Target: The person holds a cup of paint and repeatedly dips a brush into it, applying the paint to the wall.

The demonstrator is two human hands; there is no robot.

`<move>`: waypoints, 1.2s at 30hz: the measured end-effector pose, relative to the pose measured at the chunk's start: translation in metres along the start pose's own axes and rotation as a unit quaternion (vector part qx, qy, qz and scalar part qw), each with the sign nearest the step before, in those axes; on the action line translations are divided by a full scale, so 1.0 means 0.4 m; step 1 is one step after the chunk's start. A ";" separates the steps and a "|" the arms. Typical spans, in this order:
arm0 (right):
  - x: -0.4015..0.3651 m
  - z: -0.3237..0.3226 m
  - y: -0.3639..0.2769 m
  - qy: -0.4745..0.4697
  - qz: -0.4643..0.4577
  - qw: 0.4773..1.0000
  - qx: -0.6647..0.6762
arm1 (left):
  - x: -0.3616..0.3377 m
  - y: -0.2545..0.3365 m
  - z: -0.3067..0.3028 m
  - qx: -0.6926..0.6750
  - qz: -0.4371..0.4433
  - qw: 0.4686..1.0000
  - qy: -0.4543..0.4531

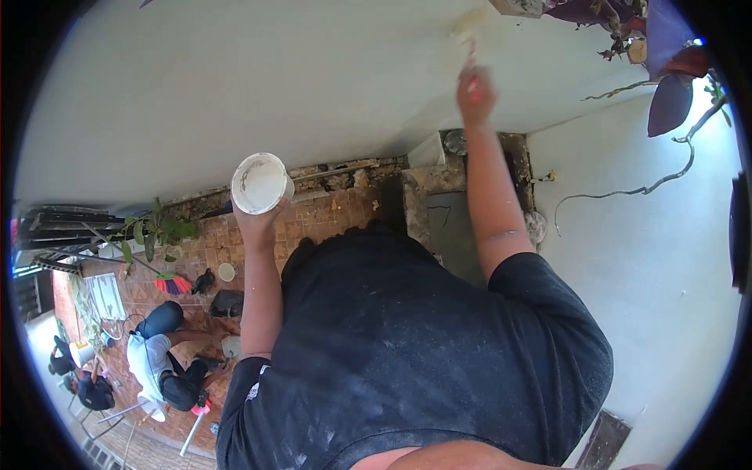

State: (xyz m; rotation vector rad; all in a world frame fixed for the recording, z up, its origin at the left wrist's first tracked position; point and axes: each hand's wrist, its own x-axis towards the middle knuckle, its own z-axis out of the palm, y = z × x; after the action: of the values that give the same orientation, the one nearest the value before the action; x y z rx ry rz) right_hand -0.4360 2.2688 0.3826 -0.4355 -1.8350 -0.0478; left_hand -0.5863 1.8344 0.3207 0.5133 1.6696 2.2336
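My left hand (257, 219) holds up a white plastic tub (261, 184) with pale, paint-like stuff inside, its open top facing the camera. At the upper right, my right hand (476, 92) is raised against the pale wall (313, 78), closed around a tool with a red part. The tool's thin tip is blurred by motion and reaches a yellowish patch (468, 27) on the wall.
A concrete basin (454, 223) stands below my right arm. Plants and branches (681, 157) hang at the right. On the tiled floor (305, 227) are a colourful broom (173, 284), a potted plant (160, 231) and a crouching person (157, 352); more people are farther left.
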 end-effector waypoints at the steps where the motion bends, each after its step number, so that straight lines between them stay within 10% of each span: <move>1: -0.071 0.003 -0.022 -0.034 0.028 0.999 0.001 | -0.002 -0.001 -0.001 -0.006 -0.002 1.000 0.002; 6: -0.256 0.029 0.010 -0.253 0.240 0.937 -0.029 | -0.012 0.014 -0.003 0.009 -0.001 1.000 0.004; 13: 0.175 -0.091 -0.064 0.016 0.276 0.933 0.229 | -0.011 0.010 -0.009 0.031 -0.004 0.999 0.005; 16: 0.229 -0.093 -0.116 0.183 0.133 0.935 0.274 | -0.008 0.008 -0.008 0.032 0.003 0.999 0.005; 19: 0.060 -0.009 0.001 0.037 0.045 0.997 -0.053 | -0.010 0.017 0.001 0.027 0.006 1.000 0.008; 23: -0.259 0.095 0.033 -0.110 0.077 0.991 0.001 | -0.007 0.018 -0.004 0.039 0.013 0.999 0.009; 26: -0.380 0.128 0.077 -0.229 0.272 0.934 0.044 | -0.013 0.013 -0.010 0.043 0.007 0.999 0.019; 31: -0.236 0.152 0.093 0.104 0.709 0.628 0.304 | -0.015 0.014 -0.005 0.033 0.015 0.999 0.030; 36: 0.014 0.059 0.062 0.249 0.594 0.592 0.485 | -0.019 0.012 0.006 0.041 0.012 0.998 0.051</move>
State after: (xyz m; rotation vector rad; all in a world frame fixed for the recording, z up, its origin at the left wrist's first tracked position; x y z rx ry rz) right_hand -0.4509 2.2992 0.3761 -0.6567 -0.4979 1.5278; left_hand -0.5786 1.8319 0.3250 0.4496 1.8215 2.2507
